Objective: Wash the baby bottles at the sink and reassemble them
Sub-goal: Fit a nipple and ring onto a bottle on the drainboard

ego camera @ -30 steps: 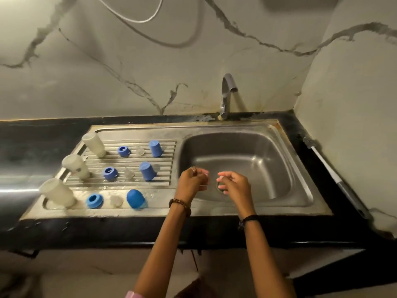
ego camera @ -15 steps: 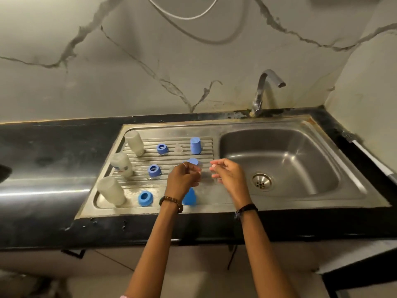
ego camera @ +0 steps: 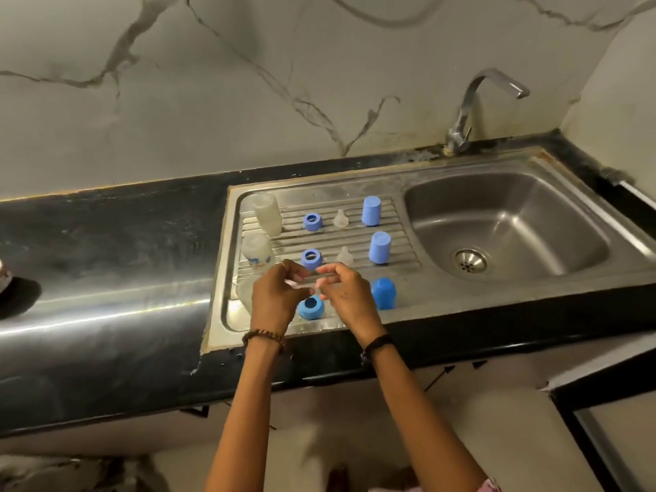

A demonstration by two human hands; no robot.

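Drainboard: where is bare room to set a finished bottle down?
Crowded: drainboard holds bottles, rings, teats, caps in rows. Bare: counter left of the sink, and basin around the drain.

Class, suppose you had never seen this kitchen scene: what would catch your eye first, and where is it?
The bright blue bottle parts on the steel drainboard, left of the basin, stand out most: three caps in the right column and three rings further left, with clear bottles at the far left. Next come the left hand and right hand, raised together over the front row, fingers curled as if pinching something small and clear, too blurred to name.
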